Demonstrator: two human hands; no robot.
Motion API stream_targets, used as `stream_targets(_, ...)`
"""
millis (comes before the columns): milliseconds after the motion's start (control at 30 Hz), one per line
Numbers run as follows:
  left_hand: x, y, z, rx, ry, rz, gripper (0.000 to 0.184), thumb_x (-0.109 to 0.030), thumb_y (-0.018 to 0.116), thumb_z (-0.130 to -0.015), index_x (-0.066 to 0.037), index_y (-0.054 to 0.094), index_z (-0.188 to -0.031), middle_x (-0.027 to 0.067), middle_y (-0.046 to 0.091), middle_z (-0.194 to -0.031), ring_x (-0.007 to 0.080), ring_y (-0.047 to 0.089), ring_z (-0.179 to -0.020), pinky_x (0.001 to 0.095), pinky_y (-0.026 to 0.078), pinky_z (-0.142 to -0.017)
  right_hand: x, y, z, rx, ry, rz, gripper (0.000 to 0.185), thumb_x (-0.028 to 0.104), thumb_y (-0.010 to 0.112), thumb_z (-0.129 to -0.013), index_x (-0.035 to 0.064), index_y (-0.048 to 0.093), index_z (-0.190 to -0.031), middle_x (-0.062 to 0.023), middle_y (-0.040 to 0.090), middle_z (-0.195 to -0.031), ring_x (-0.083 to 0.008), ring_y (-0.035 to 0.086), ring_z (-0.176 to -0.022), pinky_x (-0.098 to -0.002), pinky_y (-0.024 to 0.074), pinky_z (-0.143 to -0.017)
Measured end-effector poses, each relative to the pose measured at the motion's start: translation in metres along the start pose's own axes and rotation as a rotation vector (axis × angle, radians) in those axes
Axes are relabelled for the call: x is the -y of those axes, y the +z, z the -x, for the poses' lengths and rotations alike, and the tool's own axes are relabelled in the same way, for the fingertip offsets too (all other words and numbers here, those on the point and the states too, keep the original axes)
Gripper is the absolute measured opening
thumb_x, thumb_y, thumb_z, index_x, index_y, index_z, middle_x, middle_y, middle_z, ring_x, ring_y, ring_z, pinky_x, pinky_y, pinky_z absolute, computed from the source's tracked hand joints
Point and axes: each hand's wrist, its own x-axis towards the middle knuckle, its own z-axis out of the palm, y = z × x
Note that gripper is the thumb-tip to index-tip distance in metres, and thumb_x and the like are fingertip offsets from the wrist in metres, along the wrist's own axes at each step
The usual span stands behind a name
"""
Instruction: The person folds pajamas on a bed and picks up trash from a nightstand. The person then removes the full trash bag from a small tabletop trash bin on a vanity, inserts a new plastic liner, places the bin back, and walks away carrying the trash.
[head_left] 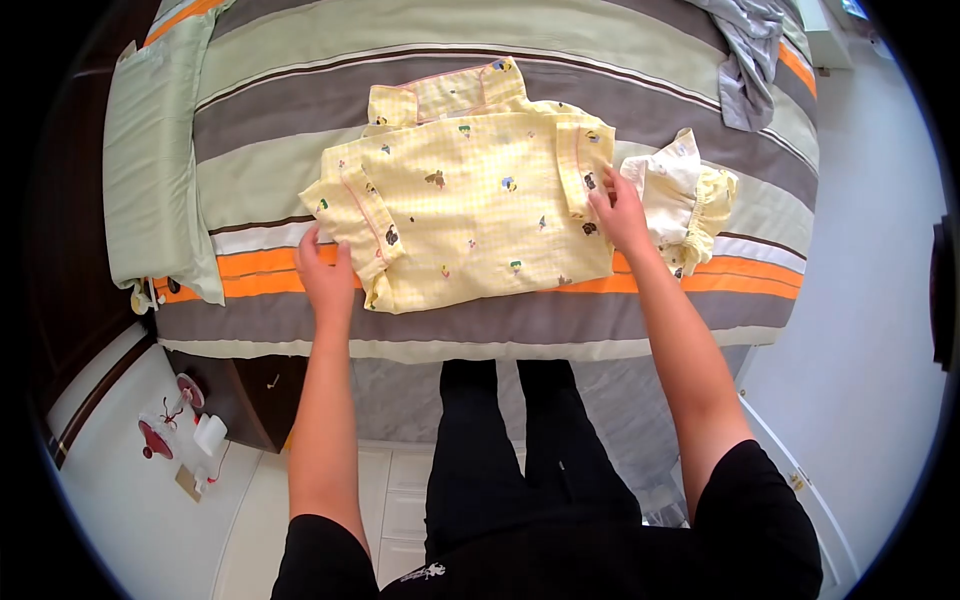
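Observation:
A yellow checked shirt with small printed figures and pink piping lies spread on the striped bed, its collar toward the far side. Both sleeves are folded in over the body. My left hand rests at the lower edge of the left sleeve, thumb and fingers apart. On the other side, my right hand touches the edge of the right sleeve, with its fingers spread. Just right of that hand lies a crumpled white and yellow garment with a gathered edge.
The striped bed fills the upper view. A pale green pillow lies at its left end, a grey cloth at the upper right. Below left stands a dark cabinet near a wall with small hanging items.

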Motion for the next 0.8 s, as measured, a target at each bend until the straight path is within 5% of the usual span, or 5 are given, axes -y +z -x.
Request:
stream_targets(100,0.057,0.019,0.036,0.369,-0.539,0.309,0.033,-0.021,0.073,-0.094,0.001,0.062,-0.114,0.0099,0.068,-0.099,0.0185,0.064,-0.088,0.0353,0.053,-0.081,-0.021,-0.018,0.0,-0.171,-0.094,0.384,0.061,0.036,0.07,-0.092,0.0085,0.052,-0.143,-0.0231,0.052,-0.139,-0.0376,0.049,-0.131,-0.0492,0.0406,-0.109)
stream_targets(267,0.045,0.016,0.064,0.561,-0.65,0.345,0.029,-0.022,0.075,-0.093,-0.001,0.061,-0.106,0.0053,0.066,-0.091,0.0139,0.063,-0.083,0.0306,0.052,-0.074,-0.03,-0.052,-0.012,-0.498,0.075,0.743,0.055,0.038,0.066,-0.094,0.0053,0.055,-0.137,-0.0215,0.053,-0.139,-0.0398,0.05,-0.128,-0.0525,0.0403,-0.106)
stream_targets(333,0.044,0.017,0.07,0.616,-0.757,0.467,0.028,-0.021,0.075,-0.093,-0.002,0.059,-0.105,0.0051,0.066,-0.093,0.0127,0.063,-0.083,0.0295,0.053,-0.072,-0.019,-0.048,-0.008,-0.328,-0.153,0.584,0.056,0.037,0.067,-0.095,0.001,0.055,-0.136,-0.0217,0.057,-0.132,-0.0399,0.054,-0.123,-0.0476,0.0423,-0.105)
stream_targets(600,0.03,-0.011,0.082,0.718,-0.831,0.532,0.022,-0.004,0.063,-0.095,-0.003,0.053,-0.115,0.0075,0.067,-0.101,0.0164,0.067,-0.088,0.031,0.059,-0.074,0.003,0.008,0.05,0.081,0.458,-0.215,0.054,0.028,0.075,-0.092,-0.0027,0.055,-0.132,-0.0156,0.064,-0.125,-0.0232,0.062,-0.11,-0.0365,0.0497,-0.095)
stream_targets(800,0.057,-0.033,0.094,0.793,-1.211,0.72,0.022,-0.005,0.058,-0.095,-0.002,0.057,-0.117,0.0107,0.07,-0.11,0.0197,0.069,-0.093,0.0344,0.059,-0.08,-0.047,-0.005,0.071,0.123,0.392,-0.434,0.042,0.014,0.074,-0.091,0.002,0.057,-0.128,-0.0084,0.068,-0.115,-0.0139,0.064,-0.1,-0.0303,0.0513,-0.087)
